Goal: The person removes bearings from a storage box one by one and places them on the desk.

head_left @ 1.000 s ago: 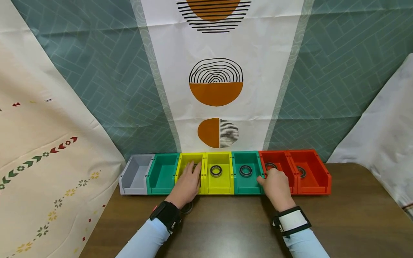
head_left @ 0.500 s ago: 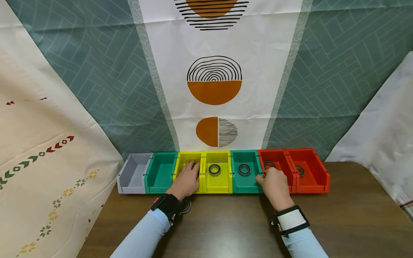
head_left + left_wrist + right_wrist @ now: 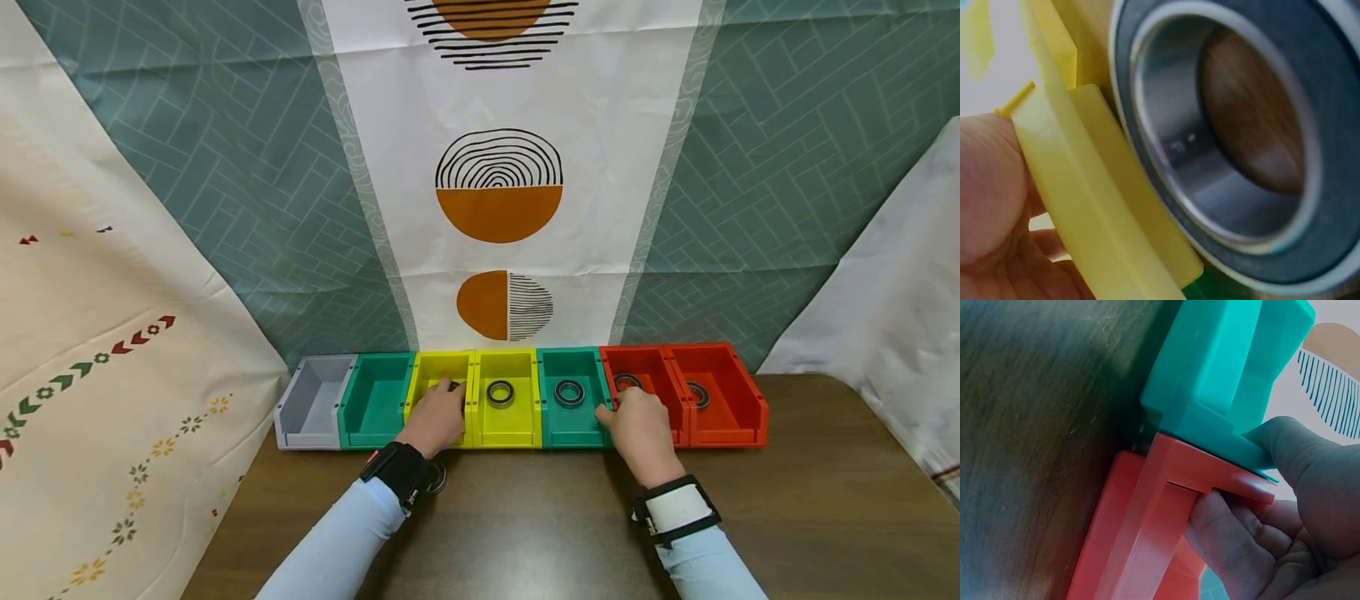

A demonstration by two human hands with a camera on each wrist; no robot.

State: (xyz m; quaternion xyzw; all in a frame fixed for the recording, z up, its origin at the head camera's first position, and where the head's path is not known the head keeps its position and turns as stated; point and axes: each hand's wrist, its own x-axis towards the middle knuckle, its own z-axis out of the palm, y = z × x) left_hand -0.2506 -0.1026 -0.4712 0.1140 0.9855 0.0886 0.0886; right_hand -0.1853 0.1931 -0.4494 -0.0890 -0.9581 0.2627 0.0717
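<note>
My left hand (image 3: 437, 419) reaches into the left yellow bin (image 3: 440, 364), its fingers bent down at a ball bearing (image 3: 453, 386) that is mostly hidden. Whether they grip it cannot be made out. Beneath that wrist, another ball bearing (image 3: 437, 477) is on the table; in the left wrist view this bearing (image 3: 1172, 134) looms large before the yellow bin's front (image 3: 1094, 187). My right hand (image 3: 643, 433) pinches the adjoining walls of the right green bin (image 3: 576, 437) and the left red bin (image 3: 660, 362), thumb (image 3: 1291, 440) on the green side, fingers (image 3: 1225, 544) on the red.
The bins form one row along the wooden table (image 3: 517, 533), against a hanging cloth (image 3: 592, 308). Single bearings lie in the right yellow (image 3: 500, 394), right green and both red bins. At the left end stand a grey bin (image 3: 317, 404) and another green bin (image 3: 375, 404).
My left hand's fingers have drawn in and bent more inside the left yellow bin. The right hand keeps its hold on the bin walls. The view has shifted slightly.
</note>
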